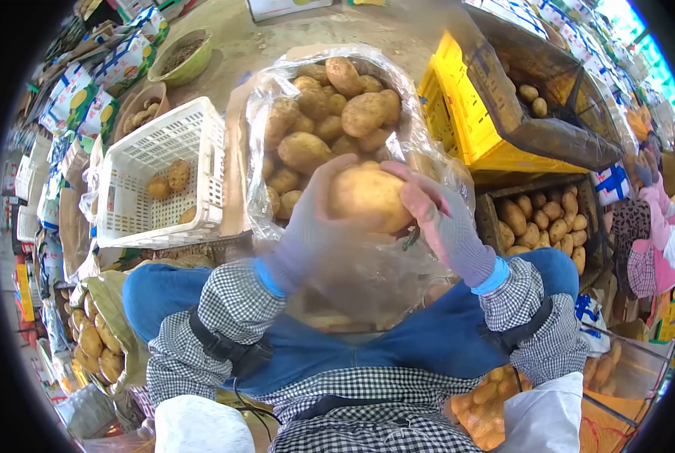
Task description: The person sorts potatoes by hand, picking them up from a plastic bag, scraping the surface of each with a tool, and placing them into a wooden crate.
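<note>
A large pale potato (367, 199) is held between my two gloved hands, over the near end of a plastic-lined box (256, 121) heaped with potatoes (326, 113). My left hand (301, 219) curves round the potato's left side, its wrist area slightly blurred. On the other side, my right hand (444, 211) presses its fingers against the potato's right end. Clear plastic film (352, 283) from the liner hangs between my knees, below the hands.
To the left stands a white plastic crate (213, 162) with a few potatoes. On the right are a yellow crate (469, 106), a dark-lined crate (533, 143) lying on it, and a crate of potatoes (541, 223). An open sack of potatoes (96, 340) is at lower left.
</note>
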### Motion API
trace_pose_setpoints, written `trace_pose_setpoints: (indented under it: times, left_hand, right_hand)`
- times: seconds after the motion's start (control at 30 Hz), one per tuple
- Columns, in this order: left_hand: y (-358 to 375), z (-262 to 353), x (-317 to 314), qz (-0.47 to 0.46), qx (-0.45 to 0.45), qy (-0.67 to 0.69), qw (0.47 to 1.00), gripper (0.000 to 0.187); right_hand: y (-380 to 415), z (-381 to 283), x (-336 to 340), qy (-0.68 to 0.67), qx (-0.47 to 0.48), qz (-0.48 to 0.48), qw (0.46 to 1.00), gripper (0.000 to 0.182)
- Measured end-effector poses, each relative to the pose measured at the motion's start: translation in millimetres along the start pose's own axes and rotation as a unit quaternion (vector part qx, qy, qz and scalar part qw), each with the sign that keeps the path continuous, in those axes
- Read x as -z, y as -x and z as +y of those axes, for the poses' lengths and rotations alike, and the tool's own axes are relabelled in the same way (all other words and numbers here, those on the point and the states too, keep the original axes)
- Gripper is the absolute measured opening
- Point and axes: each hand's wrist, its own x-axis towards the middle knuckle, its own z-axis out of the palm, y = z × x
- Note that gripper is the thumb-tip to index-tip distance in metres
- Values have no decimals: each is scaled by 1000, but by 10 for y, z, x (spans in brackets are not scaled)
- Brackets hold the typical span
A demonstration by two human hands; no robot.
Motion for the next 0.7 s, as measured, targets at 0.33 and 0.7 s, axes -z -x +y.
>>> trace_pose_setpoints:
  times: [0.33, 0.7]
  left_hand:
    - [-65, 48, 205, 19, -29, 37, 999, 55]
    - [-456, -421, 745, 1, -21, -125, 992, 44]
  right_hand:
    - [82, -254, -165, 0, -27, -53, 998, 82]
    - [19, 35, -414, 215, 235, 82, 944, 70]
